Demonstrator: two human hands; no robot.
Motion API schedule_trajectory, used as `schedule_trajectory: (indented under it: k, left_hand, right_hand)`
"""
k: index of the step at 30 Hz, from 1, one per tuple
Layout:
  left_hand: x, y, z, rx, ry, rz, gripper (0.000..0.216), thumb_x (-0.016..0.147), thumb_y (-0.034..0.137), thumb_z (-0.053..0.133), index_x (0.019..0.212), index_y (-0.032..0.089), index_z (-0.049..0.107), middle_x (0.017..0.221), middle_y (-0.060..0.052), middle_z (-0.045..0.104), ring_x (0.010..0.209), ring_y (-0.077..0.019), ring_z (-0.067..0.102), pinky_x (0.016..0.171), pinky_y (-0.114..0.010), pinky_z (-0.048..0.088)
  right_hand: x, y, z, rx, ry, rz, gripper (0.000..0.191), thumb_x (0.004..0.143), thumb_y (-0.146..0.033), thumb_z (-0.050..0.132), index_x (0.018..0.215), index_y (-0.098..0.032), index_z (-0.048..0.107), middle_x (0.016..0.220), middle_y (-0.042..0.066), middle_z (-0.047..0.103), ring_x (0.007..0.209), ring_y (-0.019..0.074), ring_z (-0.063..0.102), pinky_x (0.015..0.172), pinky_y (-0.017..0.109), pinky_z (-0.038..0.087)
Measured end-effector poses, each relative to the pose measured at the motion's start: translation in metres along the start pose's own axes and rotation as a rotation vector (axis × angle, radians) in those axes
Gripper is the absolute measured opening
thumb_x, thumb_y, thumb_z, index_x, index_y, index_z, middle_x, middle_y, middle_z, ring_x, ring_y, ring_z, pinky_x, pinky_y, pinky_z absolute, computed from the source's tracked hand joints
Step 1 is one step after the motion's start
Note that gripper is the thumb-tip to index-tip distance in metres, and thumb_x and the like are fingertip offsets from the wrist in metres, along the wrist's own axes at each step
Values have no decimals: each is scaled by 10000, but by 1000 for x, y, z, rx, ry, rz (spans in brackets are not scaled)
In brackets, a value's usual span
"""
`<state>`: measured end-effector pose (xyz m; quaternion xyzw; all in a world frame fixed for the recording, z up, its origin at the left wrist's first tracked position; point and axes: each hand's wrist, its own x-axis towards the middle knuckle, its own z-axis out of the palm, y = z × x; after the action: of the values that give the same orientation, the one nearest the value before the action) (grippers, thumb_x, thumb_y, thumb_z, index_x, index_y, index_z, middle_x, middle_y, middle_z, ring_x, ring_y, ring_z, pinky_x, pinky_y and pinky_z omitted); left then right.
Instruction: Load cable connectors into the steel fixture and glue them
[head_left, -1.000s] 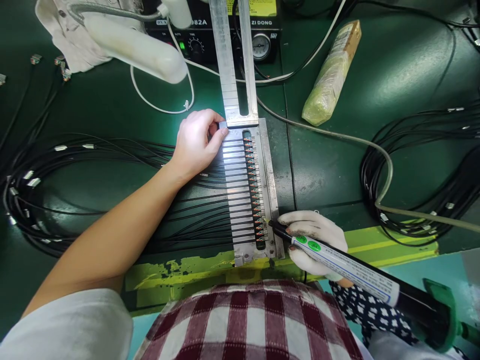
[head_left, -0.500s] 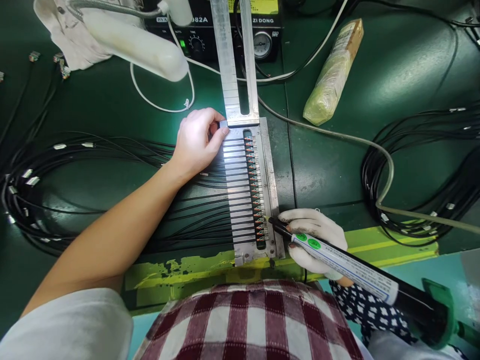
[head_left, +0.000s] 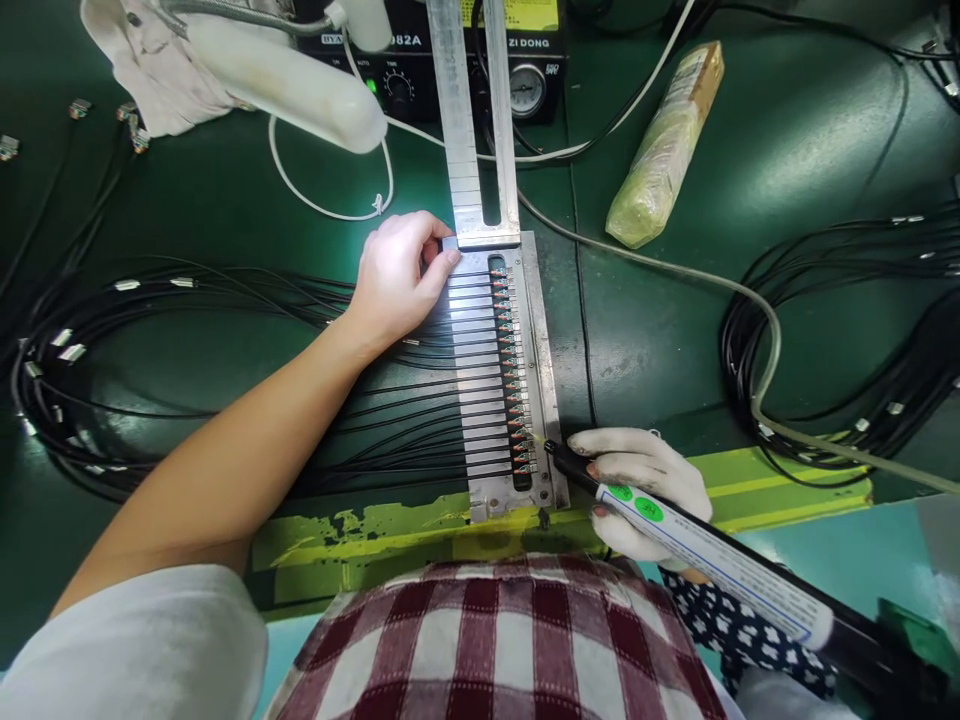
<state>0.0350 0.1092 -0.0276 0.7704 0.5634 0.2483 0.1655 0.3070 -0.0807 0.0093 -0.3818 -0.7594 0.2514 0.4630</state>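
Note:
My bare left hand [head_left: 405, 275] pinches the far left corner of a flat metal fixture [head_left: 480, 400], thumb on top. Black cables [head_left: 420, 420] lie side by side across that fixture, and their small connectors [head_left: 517, 375] sit in a row along its slot. A white glove, stained at the fingertips, covers my right hand [head_left: 652, 490]. It is closed round a long black dispensing syringe [head_left: 720, 560] with a white label and green stickers. The syringe is tilted, its thin tip pointing left at the connectors near the fixture's close end. Whether the tip touches one is too small to tell.
A slotted metal bar [head_left: 469, 215] meets the fixture's far end. Behind it stands a black dispenser box [head_left: 405, 80] with a gauge. A white lamp arm [head_left: 292, 90] hangs at the back left. Coiled cables [head_left: 750, 350] and a wrapped package [head_left: 664, 150] lie to the right.
My right hand and the syringe have shifted a little to the right and toward me along the connector row. My left hand keeps its hold on the fixture corner.

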Motion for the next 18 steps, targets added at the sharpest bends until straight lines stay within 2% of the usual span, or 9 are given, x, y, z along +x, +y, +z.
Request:
schedule_trajectory:
  k: [6, 18]
  left_hand:
    - [1, -1, 1, -27, -14, -2, 125, 869, 300, 616, 970, 229, 629, 835, -33, 628, 924, -247, 618, 899, -395, 487]
    - [2, -3, 1, -22, 15, 37, 107, 864, 311, 611, 927, 225, 617, 792, -26, 613, 863, -236, 626, 845, -383, 515]
  right_hand:
    - [-4, 1, 4, 0, -64, 41, 220, 833, -245, 702, 1041, -188, 655, 963, 96, 765, 891, 247, 761, 719, 328, 644]
    - [-3, 2, 5, 7, -55, 52, 196, 834, -231, 691, 1021, -178, 658, 969, 112, 764, 878, 239, 759, 723, 318, 639]
